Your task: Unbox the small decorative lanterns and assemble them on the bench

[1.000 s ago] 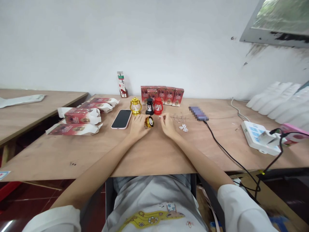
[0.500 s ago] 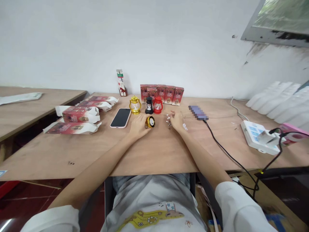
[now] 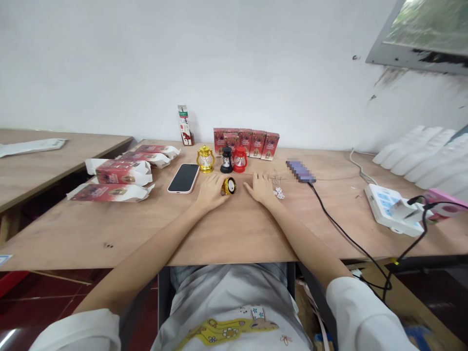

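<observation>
My left hand (image 3: 211,191) rests on the wooden table (image 3: 234,229) with its fingers around a small gold lantern part (image 3: 229,185) lying on its side. My right hand (image 3: 260,187) lies just right of that part, fingers curled down toward the table; what is under them is hidden. Small white and metal bits (image 3: 278,190) lie beside my right hand. Behind stand three little lanterns: gold (image 3: 205,160), black (image 3: 226,160) and red (image 3: 240,160).
A phone (image 3: 184,178) lies face up left of my left hand. Red boxes (image 3: 246,142) line the wall; opened red-and-white cartons (image 3: 122,171) lie at left. A blurred device (image 3: 300,171) with a black cable and a white power strip (image 3: 393,208) sit at right.
My right hand reached right to the small white bits, then came back left toward the gold part. My left hand stayed on the gold part.
</observation>
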{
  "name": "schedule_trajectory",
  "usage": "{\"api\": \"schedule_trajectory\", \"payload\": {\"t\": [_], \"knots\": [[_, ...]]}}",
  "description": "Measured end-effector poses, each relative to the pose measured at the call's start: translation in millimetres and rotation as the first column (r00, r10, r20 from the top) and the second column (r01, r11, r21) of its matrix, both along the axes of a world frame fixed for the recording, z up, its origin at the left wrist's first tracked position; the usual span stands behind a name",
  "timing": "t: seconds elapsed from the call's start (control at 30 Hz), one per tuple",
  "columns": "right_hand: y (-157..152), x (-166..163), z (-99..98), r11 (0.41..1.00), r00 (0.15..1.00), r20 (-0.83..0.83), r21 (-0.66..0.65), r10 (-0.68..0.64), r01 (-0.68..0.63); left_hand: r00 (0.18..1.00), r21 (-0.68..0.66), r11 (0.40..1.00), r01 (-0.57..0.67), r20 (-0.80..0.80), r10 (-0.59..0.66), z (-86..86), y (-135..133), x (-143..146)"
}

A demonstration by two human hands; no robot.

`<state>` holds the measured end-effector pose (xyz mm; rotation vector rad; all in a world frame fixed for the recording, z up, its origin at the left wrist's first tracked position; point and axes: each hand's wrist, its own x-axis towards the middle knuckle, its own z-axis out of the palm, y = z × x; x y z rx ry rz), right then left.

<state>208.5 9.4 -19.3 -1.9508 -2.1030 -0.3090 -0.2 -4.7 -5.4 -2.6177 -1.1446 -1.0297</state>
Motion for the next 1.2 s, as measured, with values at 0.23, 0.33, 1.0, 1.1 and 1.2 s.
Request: {"api": "schedule_trajectory", "payload": {"t": [0.23, 0.33, 1.0, 1.1, 1.2], "knots": [[15.1, 7.8, 0.5, 0.999, 0.998, -0.043, -0.018, 0.039, -0.040, 1.000, -0.010, 1.000, 0.007, 0.015, -0.007, -0.5, 0.9, -0.1], [20.7, 11.9, -0.7, 0.998, 0.992, -0.101, 0.006, 0.069, -0.069, 1.000, -0.013, 1.000, 0.010, 0.020, -0.010, -0.3, 1.0, -0.2], [-24.8, -40.1, 6.8, 0.864, 0.432, -0.750, 0.403, 0.500, -0.302, 1.000, 0.049, 0.999, 0.014, -0.011, -0.014, -1.9, 2.0, -0.4], [-27.0, -39.9, 9.1, 0.874, 0.448, -0.759, 0.345, 0.474, -0.341, 0.999, 0.046, 0.999, 0.001, -0.038, 0.001, -2.4, 2.3, -0.9], [-25.7, -38.8, 7.5, 0.876, 0.427, -0.789, 0.277, 0.442, -0.395, 0.995, 0.049, 0.998, -0.030, -0.098, 0.035, -6.1, 5.2, -0.9]]}}
